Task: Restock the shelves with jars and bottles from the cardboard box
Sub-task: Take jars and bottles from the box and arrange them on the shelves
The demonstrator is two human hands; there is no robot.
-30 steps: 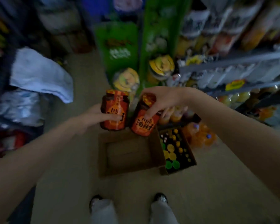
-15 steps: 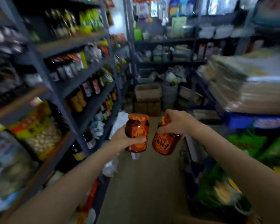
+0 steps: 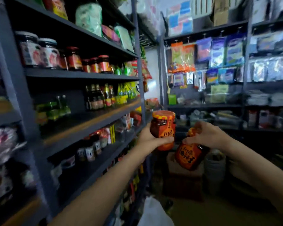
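Gripping an upright jar [image 3: 163, 128] round its body with the left hand [image 3: 148, 140], orange label facing out. Clasping a second jar [image 3: 189, 156] by its lid end with the right hand [image 3: 206, 136], tilting it, just beside the first. Standing between dark metal shelves [image 3: 82, 74] on the left, carrying glass jars [image 3: 47, 53] and bottles [image 3: 100, 97], and hanging plastic packets [image 3: 217, 54] beyond.
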